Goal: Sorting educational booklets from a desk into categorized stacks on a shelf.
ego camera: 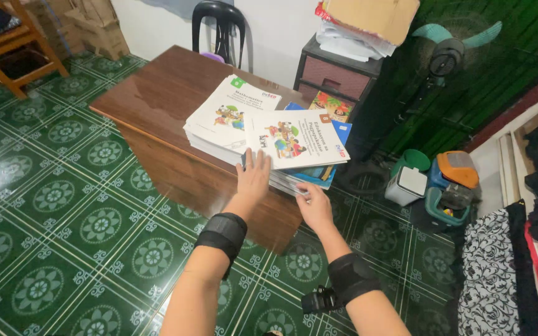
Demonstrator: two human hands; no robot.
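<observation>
Two hands at the workbook stack (294, 146) on the desk (157, 93): left hand (253, 177) flat, released; right hand (314, 208) pinching lower edges.

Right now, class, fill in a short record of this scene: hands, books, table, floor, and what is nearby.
left hand: flat on the front white workbook, fingers spread
right hand: at the near edge of the book stack
second pile: white workbooks, further back on the left
table: brown wood, glossy
floor: green patterned tiles
nearby: black chair, drawer unit, fan
</observation>
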